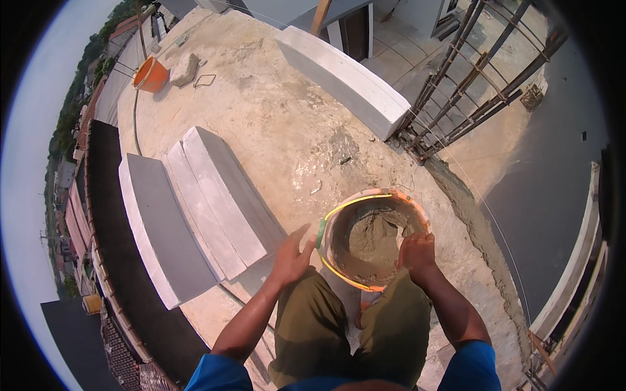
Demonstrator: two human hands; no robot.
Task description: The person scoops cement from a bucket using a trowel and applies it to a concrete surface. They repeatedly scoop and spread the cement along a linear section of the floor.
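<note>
An orange-rimmed bucket point(422, 215) stands on the concrete in front of my knees, with wet grey mortar point(372, 238) inside. Its yellow handle point(342, 207) with a green grip point(321, 233) hangs over the left side. My left hand point(293, 254) is open, fingers spread, close beside the green grip; whether it touches is unclear. Over the bucket's right side my right hand point(417, 253) is closed in a fist. A small pale patch shows by its knuckles at the mortar, but what the fist holds is mostly hidden.
Pale lightweight blocks point(215, 195) lie at my left near the roof edge. More blocks form a low row point(345, 78) ahead, ending at upright tied rebar point(469, 78). A taut string point(486, 202) and mortar strip point(466, 212) run along the right edge. Another orange bucket point(151, 75) stands far left.
</note>
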